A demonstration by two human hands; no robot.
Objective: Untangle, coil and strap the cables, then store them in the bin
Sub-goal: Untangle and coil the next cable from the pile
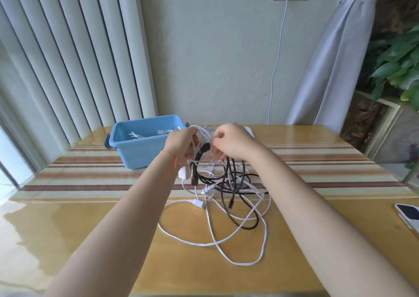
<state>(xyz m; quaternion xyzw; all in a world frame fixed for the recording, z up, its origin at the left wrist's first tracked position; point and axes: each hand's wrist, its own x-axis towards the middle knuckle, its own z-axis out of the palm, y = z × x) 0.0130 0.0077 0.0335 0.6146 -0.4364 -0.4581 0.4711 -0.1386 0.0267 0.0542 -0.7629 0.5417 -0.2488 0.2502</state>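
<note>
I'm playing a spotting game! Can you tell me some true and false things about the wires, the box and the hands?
1. The blue bin is empty. False: white cables already lie inside.
2. Both hands hold the tangle of cables. True: the left hand and right hand each have a grip on it.
3. All the cables are white. False: some are black.
4. A phone lies at the table's right edge. True.
5. The bin stands right of the hands. False: it stands to the left.
</note>
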